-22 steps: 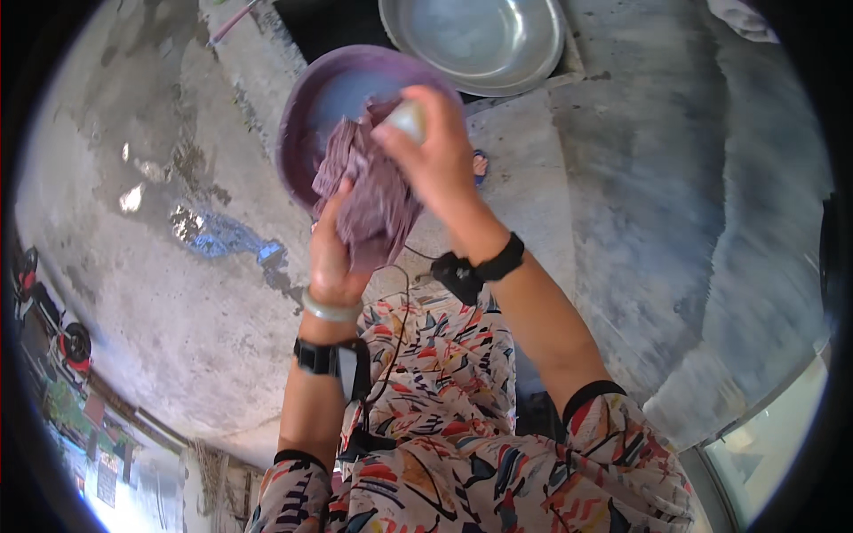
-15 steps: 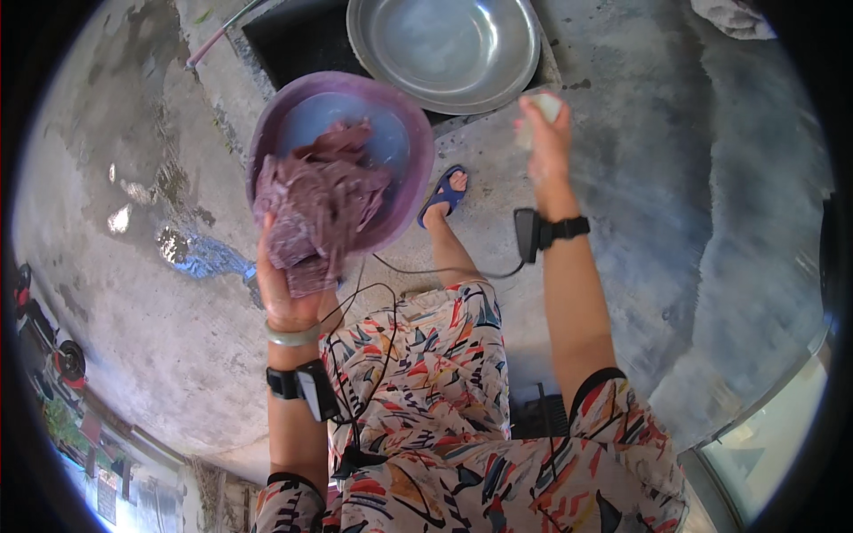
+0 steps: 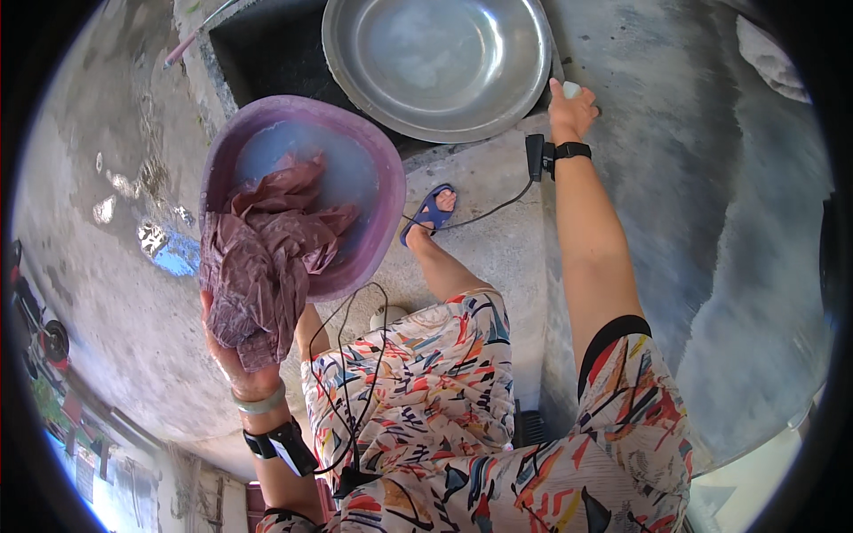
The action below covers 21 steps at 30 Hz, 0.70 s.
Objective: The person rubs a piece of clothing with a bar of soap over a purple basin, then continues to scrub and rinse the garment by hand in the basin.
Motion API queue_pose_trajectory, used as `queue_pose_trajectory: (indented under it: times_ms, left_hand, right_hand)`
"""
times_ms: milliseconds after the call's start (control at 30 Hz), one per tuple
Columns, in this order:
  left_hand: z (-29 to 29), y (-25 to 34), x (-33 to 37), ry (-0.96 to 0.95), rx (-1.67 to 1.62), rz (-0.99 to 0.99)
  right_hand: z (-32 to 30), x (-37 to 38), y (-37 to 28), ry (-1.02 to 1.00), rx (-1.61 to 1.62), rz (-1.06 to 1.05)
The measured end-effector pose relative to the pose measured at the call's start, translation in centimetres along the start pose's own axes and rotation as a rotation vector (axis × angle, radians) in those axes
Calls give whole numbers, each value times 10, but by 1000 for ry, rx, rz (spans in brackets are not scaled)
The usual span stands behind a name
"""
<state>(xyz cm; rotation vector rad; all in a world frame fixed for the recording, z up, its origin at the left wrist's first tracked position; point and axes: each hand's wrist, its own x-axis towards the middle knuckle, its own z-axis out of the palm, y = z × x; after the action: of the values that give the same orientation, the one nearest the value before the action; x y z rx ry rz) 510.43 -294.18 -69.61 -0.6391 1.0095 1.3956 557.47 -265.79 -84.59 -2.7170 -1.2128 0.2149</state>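
A wet mauve garment (image 3: 258,258) hangs over the near left rim of a purple plastic basin (image 3: 384,209), its far part lying in cloudy water. My left hand (image 3: 233,351) is under the near end of the garment and holds it; the cloth hides most of the fingers. Out to the right, my right hand (image 3: 573,114) grips a pale bar of soap (image 3: 571,90), which shows only in part between the fingers. That hand is beside the right rim of a large metal basin (image 3: 524,105) with cloudy liquid inside.
Behind the basins is a dark stone trough (image 3: 267,58). My sandalled foot (image 3: 435,209) stands on the concrete between them. Black cables (image 3: 378,346) run across my lap to the wrist devices. A pale rough bundle (image 3: 771,58) lies at the far right.
My right hand has moved farther out with the soap, to the metal basin's right rim. My left hand and the garment sit lower and farther left in view; the basins have shifted as the view moved.
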Motion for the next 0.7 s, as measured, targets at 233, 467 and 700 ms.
queue_pose_trajectory:
  times_ms: [233,467,700]
  left_hand:
    - [-6,5,-7,-22,57,53]
    - [12,-1,-3,-100,59,-62]
    - [51,-6,-4,-402,310,-159]
  right_hand:
    - [37,11,9,129,-261,-23]
    - [-37,-19,-26,137,13,-524]
    - [-147,-262,-149,-1102,674,-1223]
